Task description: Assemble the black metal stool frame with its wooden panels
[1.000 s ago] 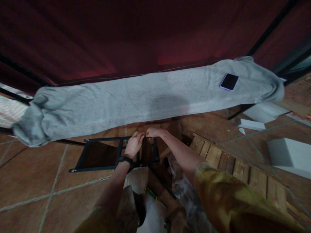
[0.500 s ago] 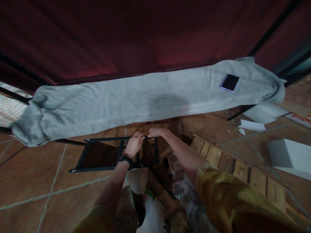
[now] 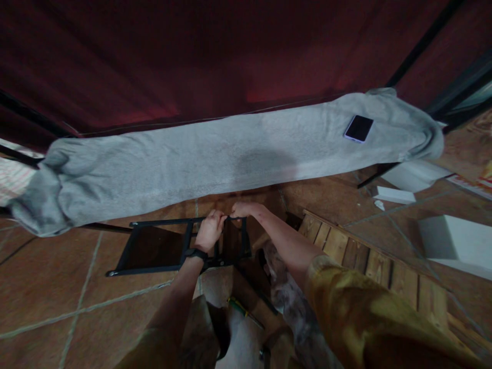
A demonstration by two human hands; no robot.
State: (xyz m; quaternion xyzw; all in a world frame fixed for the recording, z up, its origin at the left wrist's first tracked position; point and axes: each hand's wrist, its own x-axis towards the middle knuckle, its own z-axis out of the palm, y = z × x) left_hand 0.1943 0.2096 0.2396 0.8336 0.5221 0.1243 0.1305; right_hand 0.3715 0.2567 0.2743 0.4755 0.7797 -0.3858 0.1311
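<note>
Overhead, the dark red curtain filled the whole upper half of the frame, and below it the long grey padded bench ran from the left edge to the upper right, draped in towel-like cloth so that its top made a soft resting place. We had a phone lying flat on it at the upper right, face up and well apart from the work (out of harm's way, we judge). Under all this lay the tiled floor, and on it, at the lower right, a slatted wooden panel lay flat just beside our right arm. White foam blocks sat at the far right, well clear.

In the middle of the frame the black metal frame lay on the tiles just below the bench, tilted up at our end because we were holding its top bar. Our left hand had its fingers curled tight around that bar, a dark band on the wrist. Our right hand met it from the other side, fingers bent over and closed on the same bar, the two hands touching, probably to steady one spot while working on it. What lay between the fingertips we could not tell. At the bottom centre, between our knees, a green-handled screwdriver lay within easy reach.
</note>
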